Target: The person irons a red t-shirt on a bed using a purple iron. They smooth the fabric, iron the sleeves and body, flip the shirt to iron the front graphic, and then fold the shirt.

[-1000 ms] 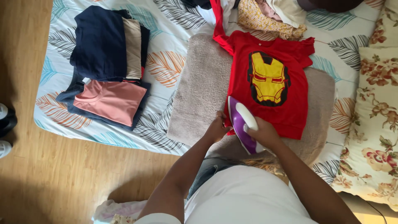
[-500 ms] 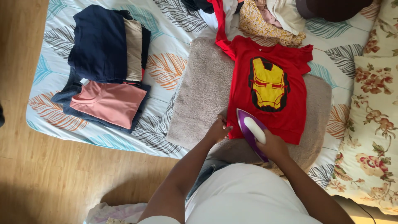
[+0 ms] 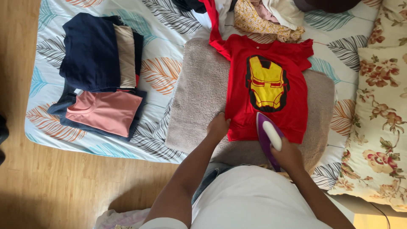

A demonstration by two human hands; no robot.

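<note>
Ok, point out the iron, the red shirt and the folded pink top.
iron [image 3: 269,136], head view, purple body.
red shirt [image 3: 237,89], head view, plain left side.
folded pink top [image 3: 106,112], head view, middle.

Both arms stretched forward and down from the chest, elbows a bit bent. Left hand [image 3: 218,126] flat-ish, fingers curled and pinching the hem at the lower left corner of the red shirt [image 3: 271,59], wrist straight. Right hand [image 3: 287,152] wrapped tight around the handle of the purple iron [image 3: 268,133], knuckles up, forearm angled inward.
</note>
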